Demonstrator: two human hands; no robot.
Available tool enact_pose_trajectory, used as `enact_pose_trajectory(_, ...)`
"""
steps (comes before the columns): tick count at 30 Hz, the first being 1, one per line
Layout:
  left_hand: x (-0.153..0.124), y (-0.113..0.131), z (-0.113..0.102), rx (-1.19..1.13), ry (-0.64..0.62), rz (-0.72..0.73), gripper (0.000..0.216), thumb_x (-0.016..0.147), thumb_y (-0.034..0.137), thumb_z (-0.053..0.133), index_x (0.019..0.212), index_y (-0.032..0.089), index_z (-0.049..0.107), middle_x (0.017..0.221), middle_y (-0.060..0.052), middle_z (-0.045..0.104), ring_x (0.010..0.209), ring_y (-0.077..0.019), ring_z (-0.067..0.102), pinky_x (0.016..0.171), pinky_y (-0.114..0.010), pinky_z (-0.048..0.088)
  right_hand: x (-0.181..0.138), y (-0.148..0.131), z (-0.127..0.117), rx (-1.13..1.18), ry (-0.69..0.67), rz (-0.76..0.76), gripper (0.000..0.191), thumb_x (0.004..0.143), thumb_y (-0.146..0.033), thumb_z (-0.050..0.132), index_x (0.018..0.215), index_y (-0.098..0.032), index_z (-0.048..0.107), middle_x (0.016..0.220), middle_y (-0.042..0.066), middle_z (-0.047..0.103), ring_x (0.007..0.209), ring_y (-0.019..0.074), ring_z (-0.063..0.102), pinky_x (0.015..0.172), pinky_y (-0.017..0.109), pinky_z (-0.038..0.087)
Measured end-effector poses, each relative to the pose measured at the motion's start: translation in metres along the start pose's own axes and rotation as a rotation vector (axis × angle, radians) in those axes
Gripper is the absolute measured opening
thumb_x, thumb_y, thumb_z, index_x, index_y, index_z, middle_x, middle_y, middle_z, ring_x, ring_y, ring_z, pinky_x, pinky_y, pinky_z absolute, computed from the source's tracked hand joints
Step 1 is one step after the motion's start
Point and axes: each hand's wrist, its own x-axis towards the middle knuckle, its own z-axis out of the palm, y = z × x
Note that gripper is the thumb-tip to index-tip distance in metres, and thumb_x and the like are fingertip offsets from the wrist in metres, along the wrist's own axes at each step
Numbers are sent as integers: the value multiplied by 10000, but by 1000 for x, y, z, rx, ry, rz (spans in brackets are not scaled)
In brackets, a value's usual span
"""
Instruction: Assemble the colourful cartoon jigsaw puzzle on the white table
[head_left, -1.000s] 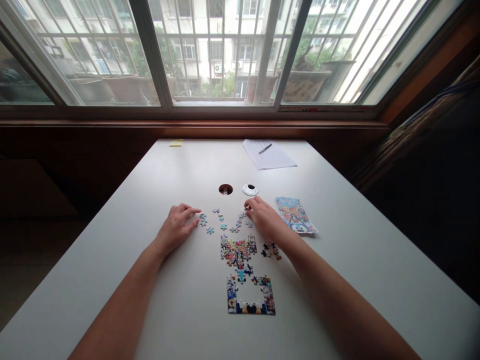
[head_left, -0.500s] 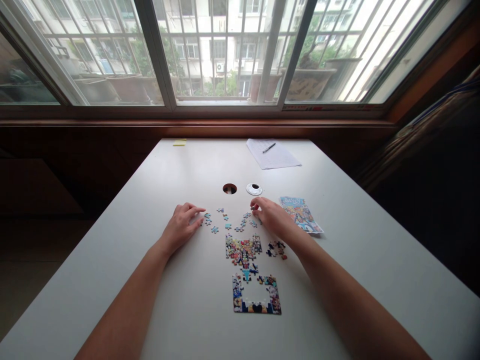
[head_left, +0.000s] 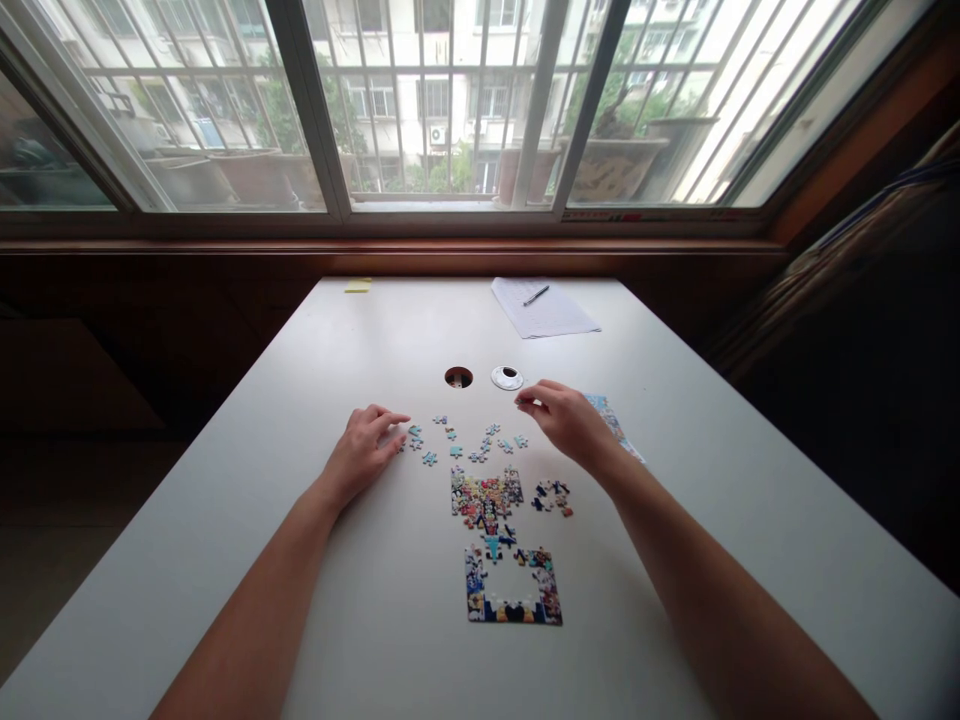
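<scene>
My left hand [head_left: 367, 445] rests on the table, fingers apart, its fingertips beside several loose light-blue puzzle pieces [head_left: 429, 459]. Raised a little above the tabletop, my right hand [head_left: 561, 415] pinches a small puzzle piece [head_left: 520, 401] between thumb and fingers. Between the hands, more loose pieces [head_left: 478, 456] lie scattered. Below them sits a partly joined, colourful puzzle section [head_left: 486, 490], with a narrow strip running down toward a frame-like section [head_left: 551, 600] that has a gap in its middle. A small heap of darker pieces [head_left: 551, 496] lies to the right.
A printed picture sheet [head_left: 609, 410] is partly covered by my right hand. Farther back are a round table hole [head_left: 459, 378], its white cover ring [head_left: 507, 378], papers [head_left: 551, 315] with a pen [head_left: 536, 296], and a yellow sticky note [head_left: 358, 286]. The table ends near the window.
My right hand has moved right and slightly away from me with the puzzle piece, uncovering loose pieces and covering more of the picture sheet. My left hand has stayed in place.
</scene>
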Motion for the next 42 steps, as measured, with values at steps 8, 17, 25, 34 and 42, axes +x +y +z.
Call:
enact_pose_trajectory(8, 1, -4, 1, -4, 11, 11, 246, 965, 327, 561, 1176, 297, 683, 1095, -43, 616, 1007, -226, 542, 967, -411, 447, -45, 9, -25, 32, 41, 39, 188, 947, -320, 570, 933, -239, 739, 940, 50, 725, 818, 201, 662, 768, 339, 511)
enact_pose_trajectory(17, 1, -3, 1, -6, 44, 18, 256, 962, 305, 559, 1187, 277, 678, 1045, -38, 620, 931, -199, 562, 954, -406, 437, -127, 31, -32, 106, -38, 183, 273, 953, -457, 566, 997, -269, 759, 1036, 73, 742, 900, 245, 690, 802, 375, 550)
enact_pose_trajectory(25, 2, -3, 1, -74, 55, -11, 255, 954, 299, 562, 1177, 279, 684, 1071, -51, 621, 963, -210, 550, 882, -383, 517, -132, 36, -26, 144, -55, 242, 271, 956, -454, 560, 1074, -288, 739, 1059, 56, 742, 930, 243, 688, 809, 368, 549)
enact_pose_trajectory(34, 1, -3, 0, -84, 54, -14, 255, 951, 304, 559, 1169, 283, 688, 1068, -59, 621, 969, -219, 542, 861, -390, 548, -131, 47, -22, 132, -55, 178, 286, 957, -467, 549, 1029, -283, 755, 1061, 67, 724, 967, 250, 679, 865, 387, 542)
enact_pose_trajectory(42, 0, -6, 2, -57, 55, -7, 257, 956, 308, 553, 1170, 276, 690, 1068, -59, 626, 985, -222, 540, 897, -401, 512, -130, 44, -22, 111, -1, 150, 272, 966, -428, 538, 1045, -283, 754, 1028, 62, 717, 950, 234, 679, 851, 364, 549)
